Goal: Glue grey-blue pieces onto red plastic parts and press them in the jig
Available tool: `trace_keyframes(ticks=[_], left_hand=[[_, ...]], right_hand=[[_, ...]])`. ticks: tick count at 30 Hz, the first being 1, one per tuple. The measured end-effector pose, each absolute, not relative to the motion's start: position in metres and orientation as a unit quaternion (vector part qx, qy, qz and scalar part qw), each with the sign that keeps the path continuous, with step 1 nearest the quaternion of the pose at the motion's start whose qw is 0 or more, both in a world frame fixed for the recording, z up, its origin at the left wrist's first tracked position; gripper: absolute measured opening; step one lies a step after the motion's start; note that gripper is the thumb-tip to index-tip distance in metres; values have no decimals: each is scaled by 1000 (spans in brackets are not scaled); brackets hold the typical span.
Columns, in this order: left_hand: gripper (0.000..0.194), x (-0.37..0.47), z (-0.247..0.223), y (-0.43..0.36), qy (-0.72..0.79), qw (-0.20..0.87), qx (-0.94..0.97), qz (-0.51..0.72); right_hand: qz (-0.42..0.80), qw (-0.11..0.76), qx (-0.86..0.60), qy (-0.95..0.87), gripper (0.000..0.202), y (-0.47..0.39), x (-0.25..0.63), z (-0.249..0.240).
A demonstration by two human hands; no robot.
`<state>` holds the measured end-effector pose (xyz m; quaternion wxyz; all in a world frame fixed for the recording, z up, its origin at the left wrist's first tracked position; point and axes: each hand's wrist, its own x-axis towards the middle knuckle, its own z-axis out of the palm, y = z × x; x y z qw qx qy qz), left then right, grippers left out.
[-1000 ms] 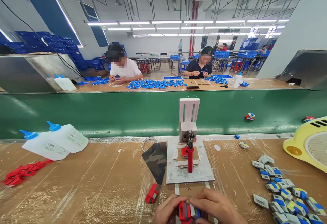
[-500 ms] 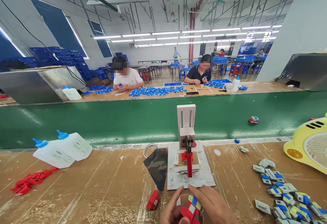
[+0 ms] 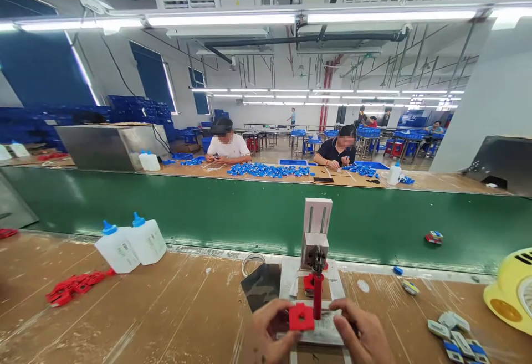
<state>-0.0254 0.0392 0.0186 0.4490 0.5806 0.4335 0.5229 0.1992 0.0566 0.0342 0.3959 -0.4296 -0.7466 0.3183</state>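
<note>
My left hand pinches a small red plastic part with a dark hole in its face, held in front of a clamping jig. My right hand is to the right, thumb and fingers apart, with nothing visible in it. Between the hands stands the red handle of the toggle clamp, close to the right fingertips. The jig's pale upright bracket rises from a whitish base plate. Another red piece sits under the clamp, partly hidden by the handle.
Left are two white bottles with blue caps and a red parts pile. A tape roll and dark sheet adjoin the jig. Right are grey-blue pieces and a yellow fan. Two people work beyond the green belt.
The view has tilted upward. Both hands were around a red, blue and yellow block; now the left holds a red part nearer the jig, and the right has come apart from it.
</note>
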Motion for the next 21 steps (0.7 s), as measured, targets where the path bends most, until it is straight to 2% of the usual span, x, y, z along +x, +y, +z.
trace_keyframes(ticks=[3,6,9,13,16,21], left_hand=[[27,-37,44,67,514,404,585,480],[18,-43,56,87,529,380,602,462],[15,-39,57,95,530,373,624,436],[18,-14,52,102,520,386,643,410],[25,7,46,107,508,409,639,408],[30,17,37,109,512,418,609,439]], right_hand=[[422,427,-454,-658,47,73,189,56],[556,394,-423,-597,51,73,174,68],[665,354,-378,-539,56,64,172,85],[839,327,-248,-358,56,60,179,123],[869,307,-204,-330,52,64,182,135],[834,299,-226,-404,49,63,192,109]])
